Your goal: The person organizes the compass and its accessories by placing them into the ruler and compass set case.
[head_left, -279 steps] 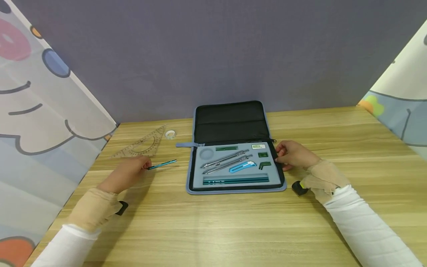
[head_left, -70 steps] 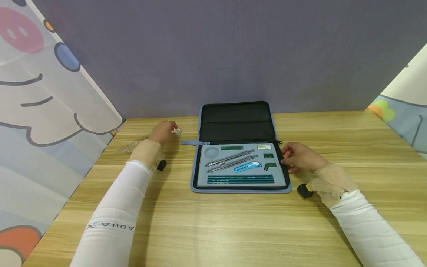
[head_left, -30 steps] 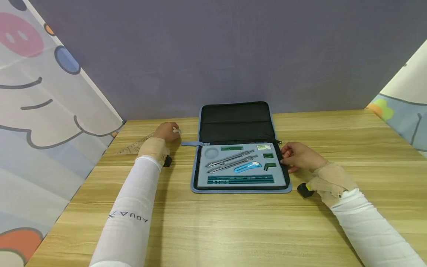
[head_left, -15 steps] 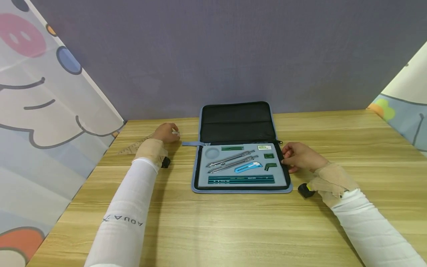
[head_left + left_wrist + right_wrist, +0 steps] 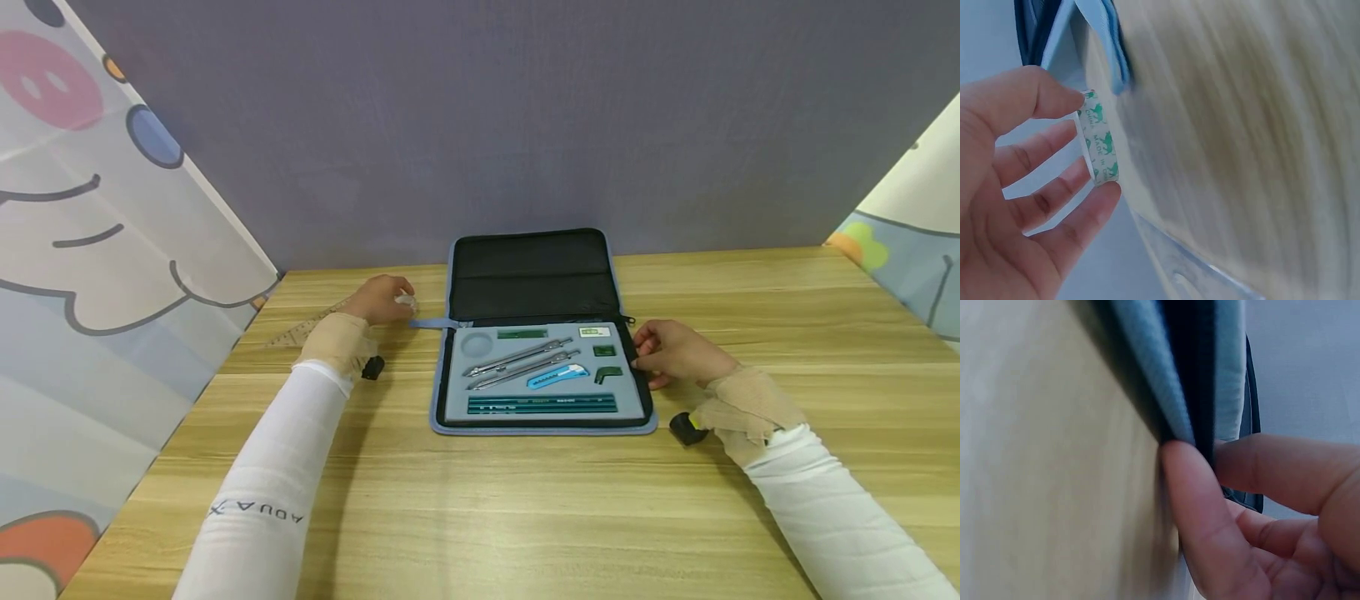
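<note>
The white sleeve (image 5: 258,508) on the person's left arm carries dark letters that read "AQUA" with an "X" mark beside them; from the head view they appear upside down. The small roll of tape (image 5: 1101,140), which the left hand (image 5: 1019,187) pinches between thumb and fingers, has green print on its side where "MADE IN" can be read, and the following word is not clear. In the open case (image 5: 542,427) a small white label (image 5: 598,332) has green print, too small to read.
</note>
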The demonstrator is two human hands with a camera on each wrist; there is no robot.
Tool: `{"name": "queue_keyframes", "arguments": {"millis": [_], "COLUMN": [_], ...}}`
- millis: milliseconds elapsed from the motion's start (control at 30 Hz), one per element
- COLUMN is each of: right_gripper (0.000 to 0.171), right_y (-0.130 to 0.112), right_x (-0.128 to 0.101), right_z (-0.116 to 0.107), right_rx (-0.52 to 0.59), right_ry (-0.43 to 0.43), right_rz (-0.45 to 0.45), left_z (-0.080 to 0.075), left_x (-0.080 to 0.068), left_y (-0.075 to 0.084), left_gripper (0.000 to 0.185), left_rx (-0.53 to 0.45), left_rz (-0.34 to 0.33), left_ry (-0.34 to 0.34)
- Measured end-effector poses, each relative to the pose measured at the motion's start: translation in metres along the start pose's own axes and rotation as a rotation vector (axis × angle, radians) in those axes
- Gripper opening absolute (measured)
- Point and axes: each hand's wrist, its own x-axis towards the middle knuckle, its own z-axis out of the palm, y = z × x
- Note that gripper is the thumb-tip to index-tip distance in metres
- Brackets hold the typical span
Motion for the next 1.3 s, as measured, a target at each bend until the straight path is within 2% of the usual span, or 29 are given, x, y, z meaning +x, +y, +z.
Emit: {"name": "queue_keyframes", "arguments": {"millis": [233,567,767,967,1300], "right_gripper": [0.03,0.03,0.03,0.029,0.029], "right_y": [0.001,0.003,0.001,0.002,0.002], "right_x": [-0.001,0.0,-0.001,0.0,0.0], "right_z": [-0.001,-0.002,-0.001,-0.001,-0.001], "right_rx": [-0.002,-0.016,-0.024,-0.024,-0.02], "right_ry": [0.0,0.007,0.009,0.011,0.01], "right_rz": [-0.006,-0.013,-0.007,-0.008,-0.012], "left_z": [0.0,0.006,0.012,0.02,0.027], "left_x": [-0.004,-0.01,-0.01,-0.013,-0.02], "left_y": [0.014,0.044,0.057,0.072,0.091], "left_gripper": [0.043,0.035,0.036,0.035,0.036], "left_rx": [-0.01,0.004,-0.023,0.007,0.034], "left_rz": [0.065,0.197,0.26,0.325,0.362], "left_ry": [-0.017,0.022,-0.007,-0.009,-0.064]}}
